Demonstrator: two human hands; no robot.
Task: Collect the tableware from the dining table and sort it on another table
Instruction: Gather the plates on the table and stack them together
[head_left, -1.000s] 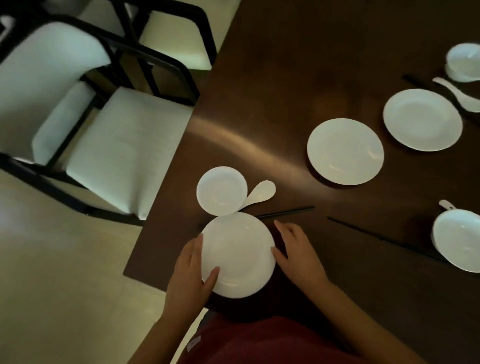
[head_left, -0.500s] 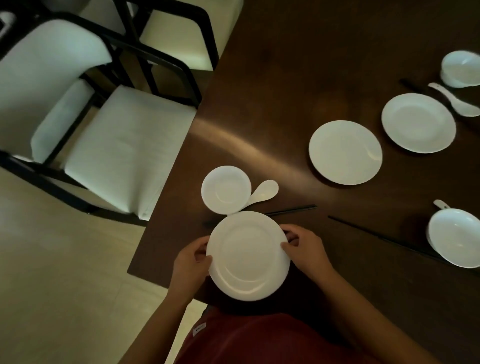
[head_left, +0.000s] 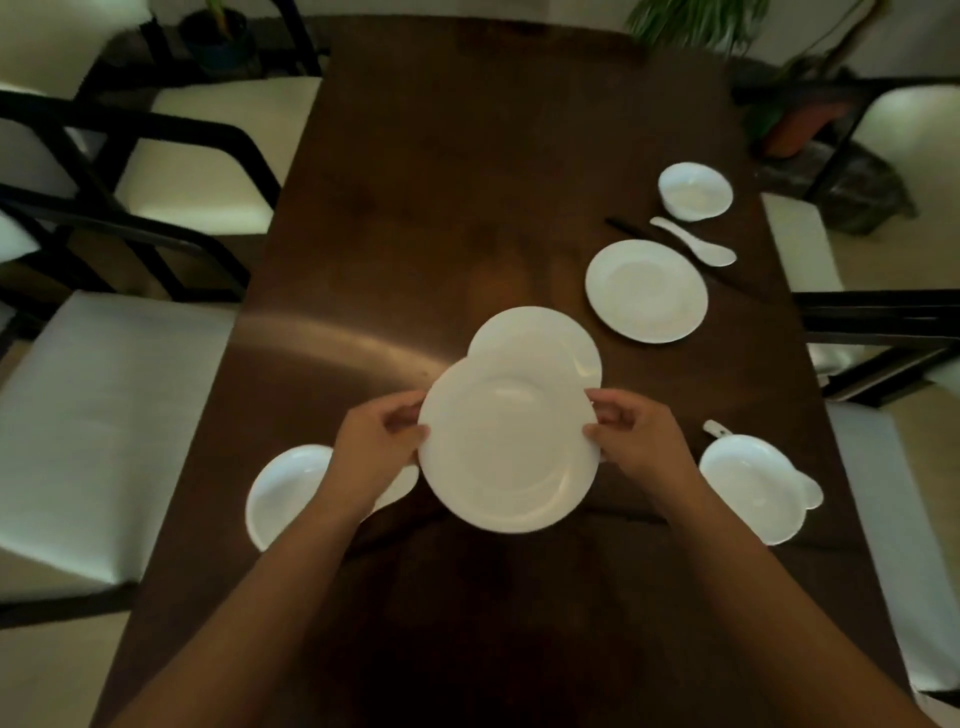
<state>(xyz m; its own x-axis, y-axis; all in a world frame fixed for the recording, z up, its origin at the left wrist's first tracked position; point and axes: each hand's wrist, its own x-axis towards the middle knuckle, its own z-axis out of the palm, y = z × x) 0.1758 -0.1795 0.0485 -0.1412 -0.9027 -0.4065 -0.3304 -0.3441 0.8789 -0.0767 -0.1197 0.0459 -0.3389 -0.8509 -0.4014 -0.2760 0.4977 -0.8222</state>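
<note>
Above the dark counter (head_left: 467, 171), my left hand (head_left: 382, 447) and right hand (head_left: 631, 434) pinch opposite rims of a white plate (head_left: 506, 457), overlapping a second plate (head_left: 540, 340); stacking step, next needing centred lowering.

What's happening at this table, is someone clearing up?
Yes. A person holds a white plate by its rim, left hand on one side and right hand on the other, over a second plate lying on the dark table. A third plate, three bowls and a white spoon remain on the table.
</note>
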